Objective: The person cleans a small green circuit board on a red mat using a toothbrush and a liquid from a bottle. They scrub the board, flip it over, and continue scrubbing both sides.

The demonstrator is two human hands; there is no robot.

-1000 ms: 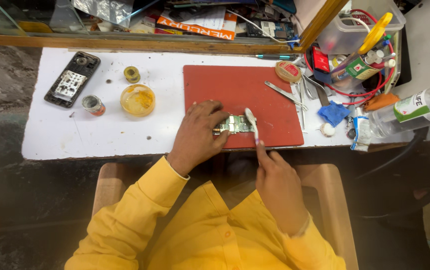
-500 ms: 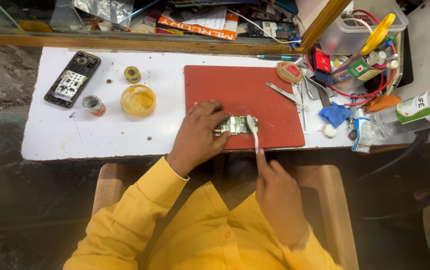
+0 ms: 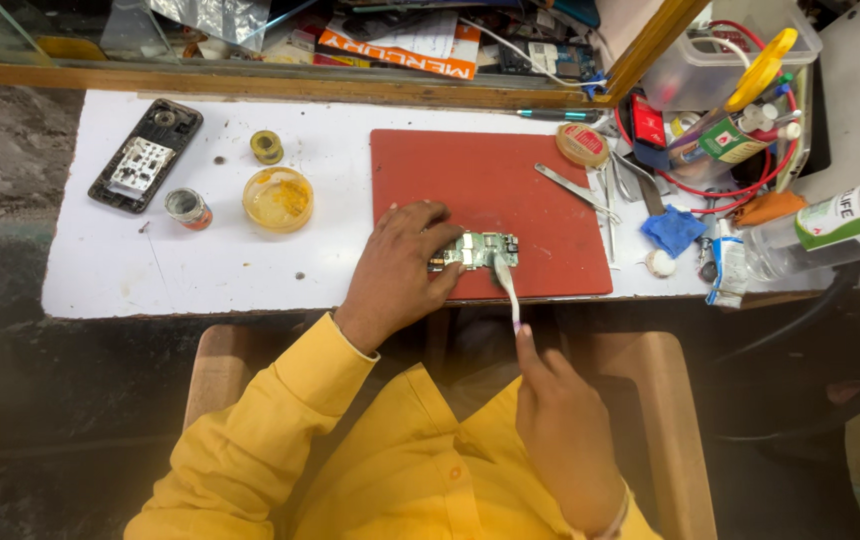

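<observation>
On the white table [image 3: 150, 270], one red mat [image 3: 490, 190] carried one green circuit board [image 3: 480, 249] at its 6 o'clock edge. The left hand [image 3: 400, 270] pinned that board, fingers closed on its 9 o'clock end. The right hand [image 3: 565, 430] gripped one white brush [image 3: 506, 285], bristles on the board: scrubbing seemed underway, calling next for short, light strokes. One opened phone [image 3: 145, 155] lay at 10 o'clock.

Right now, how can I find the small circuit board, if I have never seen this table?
Find the red mat in the middle of the white table. Near its front edge, the left hand presses on the small circuit board, and a white brush in the right hand touches it. It is green with metal parts, unlike the plain tweezers farther back.
</observation>
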